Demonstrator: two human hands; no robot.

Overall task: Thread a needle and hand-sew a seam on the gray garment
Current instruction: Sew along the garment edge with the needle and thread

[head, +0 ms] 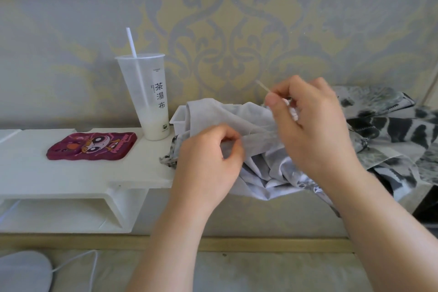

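left hand (pixel 208 161) grips garment (pixel 237 116), right hand (pixel 315 125) needle (pixel 262 85)

We have one wide-angle head view, looking forward and down, close above the left hand (pixel 208 156) and right hand (pixel 312 121). It faces the wallpapered wall (pixel 237 31) behind the shelf (pixel 94 173).

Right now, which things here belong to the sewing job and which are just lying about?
Job: gray garment, pinched by the left hand; needle, pinched by the right hand.
Lying about: drink cup, cartoon phone case, patterned cloth.
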